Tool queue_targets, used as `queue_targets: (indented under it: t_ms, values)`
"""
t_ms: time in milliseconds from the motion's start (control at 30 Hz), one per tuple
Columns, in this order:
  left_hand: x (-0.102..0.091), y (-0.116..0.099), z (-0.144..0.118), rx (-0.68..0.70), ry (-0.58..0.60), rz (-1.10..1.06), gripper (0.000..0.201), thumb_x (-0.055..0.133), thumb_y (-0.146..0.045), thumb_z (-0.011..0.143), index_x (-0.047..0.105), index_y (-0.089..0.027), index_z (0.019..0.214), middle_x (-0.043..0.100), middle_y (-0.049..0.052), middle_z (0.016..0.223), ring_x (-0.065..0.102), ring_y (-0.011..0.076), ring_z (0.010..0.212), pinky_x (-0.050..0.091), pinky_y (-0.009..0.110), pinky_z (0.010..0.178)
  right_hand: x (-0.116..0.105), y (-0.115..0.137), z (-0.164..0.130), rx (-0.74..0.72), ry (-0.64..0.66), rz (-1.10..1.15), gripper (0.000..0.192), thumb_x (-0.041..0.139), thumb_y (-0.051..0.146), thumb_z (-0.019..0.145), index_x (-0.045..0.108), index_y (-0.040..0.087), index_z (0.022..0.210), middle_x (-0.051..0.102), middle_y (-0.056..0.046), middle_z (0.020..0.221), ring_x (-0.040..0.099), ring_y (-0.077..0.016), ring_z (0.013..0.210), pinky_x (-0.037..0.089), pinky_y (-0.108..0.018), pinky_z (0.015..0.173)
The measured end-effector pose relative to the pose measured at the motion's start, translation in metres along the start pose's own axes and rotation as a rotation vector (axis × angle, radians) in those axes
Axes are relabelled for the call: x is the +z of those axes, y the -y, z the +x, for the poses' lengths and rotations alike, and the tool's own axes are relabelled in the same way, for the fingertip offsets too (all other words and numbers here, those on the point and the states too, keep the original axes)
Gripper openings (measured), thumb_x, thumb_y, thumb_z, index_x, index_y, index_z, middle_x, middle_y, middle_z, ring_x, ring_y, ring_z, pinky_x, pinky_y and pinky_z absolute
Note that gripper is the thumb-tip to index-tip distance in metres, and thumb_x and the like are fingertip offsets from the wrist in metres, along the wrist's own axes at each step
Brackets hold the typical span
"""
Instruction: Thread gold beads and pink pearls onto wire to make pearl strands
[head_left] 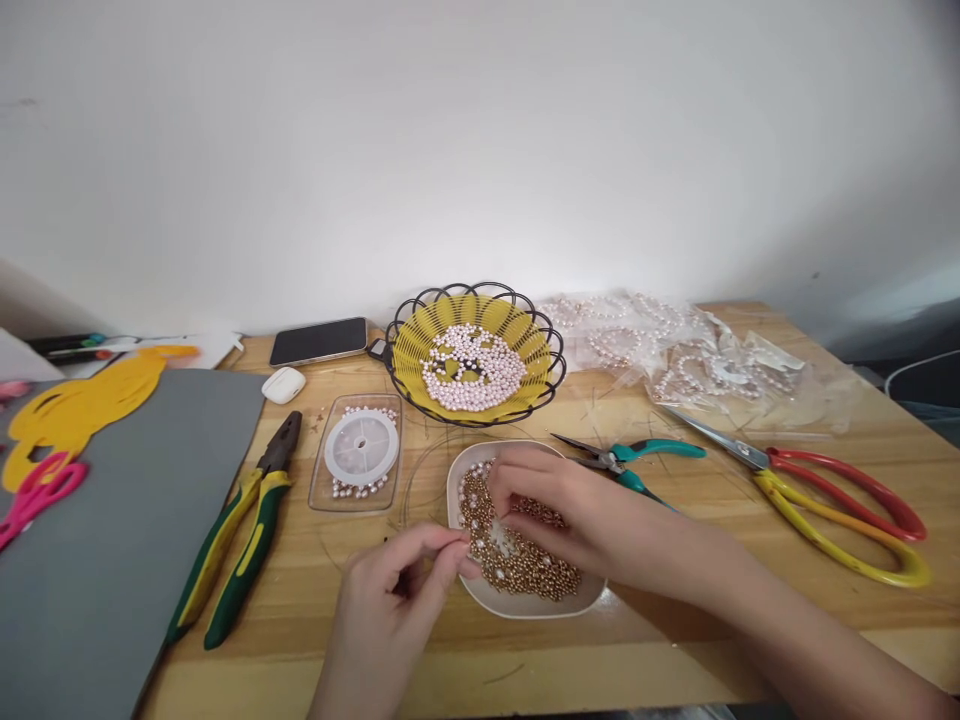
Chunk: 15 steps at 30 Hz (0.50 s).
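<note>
A white dish filled with small gold beads sits on the wooden table in front of me. My right hand reaches into the dish, its fingertips down among the beads. At the dish's left edge my left hand has thumb and forefinger pinched together, apparently on a thin clear thread that is barely visible. Whether a bead sits between the right fingers is hidden.
Behind the dish stand a black wire basket of pale pink beads, a clear tray with a thread spool, small teal pliers, red-yellow scissors and bags of pearls. Green-yellow pliers, a grey mat, phone and earbud case lie left.
</note>
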<state>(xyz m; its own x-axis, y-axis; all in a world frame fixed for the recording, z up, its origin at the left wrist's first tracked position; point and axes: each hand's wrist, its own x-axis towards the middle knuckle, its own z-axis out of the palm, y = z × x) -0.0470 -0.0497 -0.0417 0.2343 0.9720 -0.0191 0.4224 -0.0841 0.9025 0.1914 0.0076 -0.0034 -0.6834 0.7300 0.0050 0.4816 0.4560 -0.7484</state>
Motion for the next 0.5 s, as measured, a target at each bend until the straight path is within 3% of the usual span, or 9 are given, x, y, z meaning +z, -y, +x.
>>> queue_targets:
  t_ms: [133, 233, 333, 500]
  values:
    - [0.002, -0.002, 0.004, -0.04, -0.046, -0.056, 0.018, 0.066, -0.029, 0.098, 0.082, -0.022, 0.097, 0.086, 0.003, 0.08, 0.076, 0.0185, 0.068, 0.055, 0.02, 0.053, -0.011, 0.0, -0.004, 0.102, -0.07, 0.277, 0.015, 0.061, 0.012, 0.097, 0.063, 0.022, 0.086, 0.067, 0.003, 0.082, 0.06, -0.0154, 0.076, 0.047, -0.028, 0.07]
    - [0.006, -0.006, 0.01, -0.062, -0.075, -0.098, 0.019, 0.068, -0.03, 0.097, 0.085, -0.022, 0.099, 0.086, 0.004, 0.085, 0.074, 0.0171, 0.063, 0.052, 0.02, 0.05, -0.011, -0.003, -0.004, 0.131, -0.102, 0.496, 0.009, 0.065, 0.015, 0.094, 0.066, 0.021, 0.088, 0.069, 0.001, 0.086, 0.065, -0.0157, 0.081, 0.051, -0.028, 0.074]
    - [0.011, -0.012, 0.014, -0.048, -0.074, -0.183, 0.017, 0.07, -0.028, 0.095, 0.085, -0.023, 0.094, 0.087, 0.007, 0.102, 0.074, 0.0161, 0.065, 0.055, 0.021, 0.053, -0.011, -0.004, -0.003, 0.122, -0.108, 0.654, 0.005, 0.067, 0.016, 0.093, 0.068, 0.02, 0.092, 0.07, 0.0, 0.09, 0.067, -0.0153, 0.085, 0.054, -0.029, 0.078]
    - [0.021, -0.022, 0.02, -0.011, -0.044, -0.26, 0.014, 0.072, -0.023, 0.091, 0.084, -0.022, 0.084, 0.086, 0.008, 0.104, 0.076, 0.0172, 0.071, 0.057, 0.021, 0.057, -0.01, 0.0, -0.005, 0.092, -0.172, 0.575, 0.006, 0.068, 0.017, 0.096, 0.072, 0.021, 0.095, 0.073, -0.001, 0.093, 0.068, -0.016, 0.087, 0.054, -0.029, 0.078]
